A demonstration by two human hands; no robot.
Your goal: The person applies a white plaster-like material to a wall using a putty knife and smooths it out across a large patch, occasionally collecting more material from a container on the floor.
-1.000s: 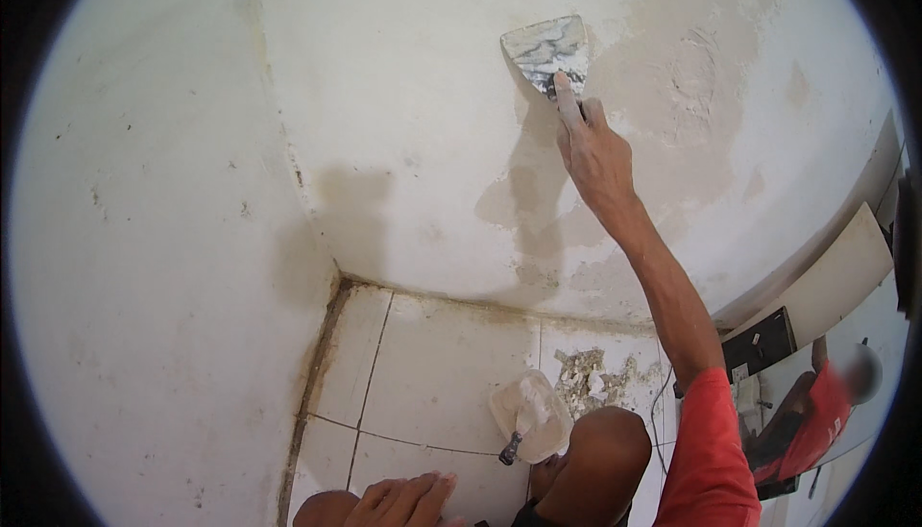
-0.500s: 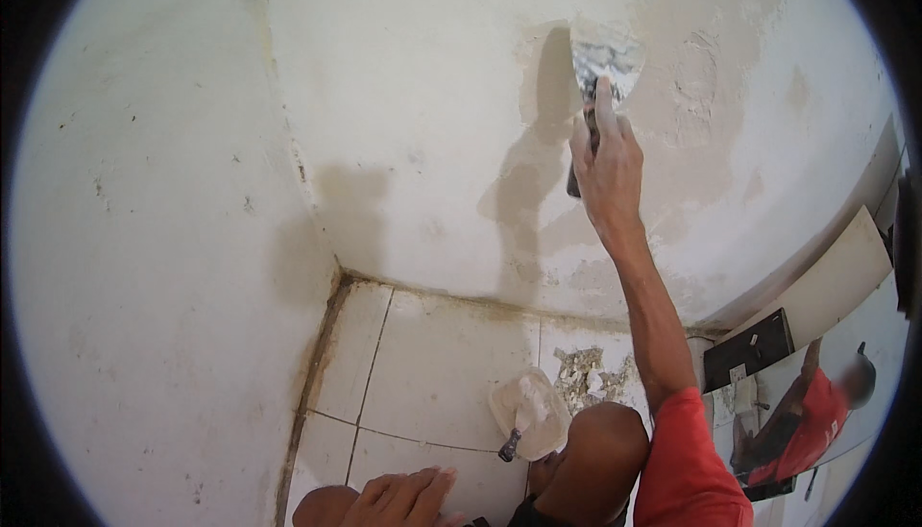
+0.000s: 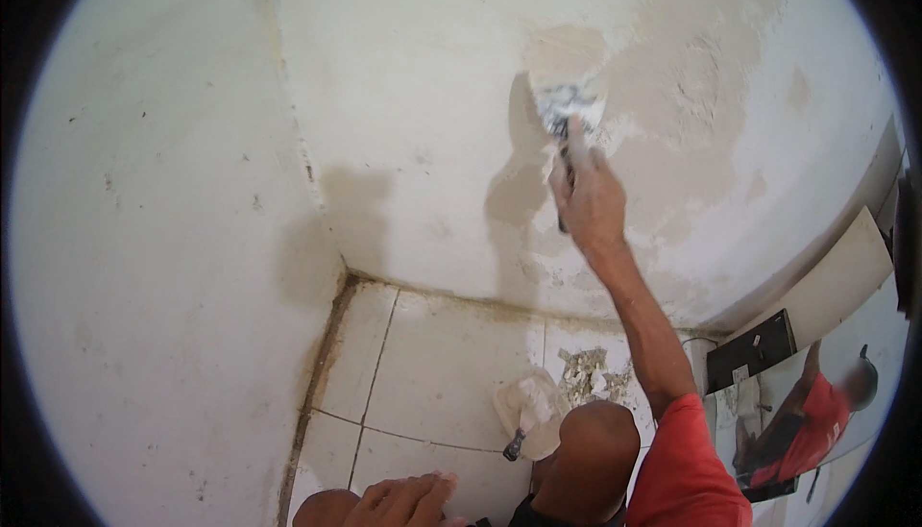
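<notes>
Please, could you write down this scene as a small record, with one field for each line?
Right hand: grips a putty knife, blade upward at the wall
Left hand: by the left knee, no tool visible
Wall: white, with beige patches
Floor: pale tiles
Tub: on the floor, with a dark-handled tool in it
Debris: broken pieces beside the tub

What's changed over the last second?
The right hand, gripping the black-handled metal putty knife throughout, moved right, then down and left; a small beige patch now shows above it on the white wall. The left hand and pale plastic tub stayed put.
</notes>
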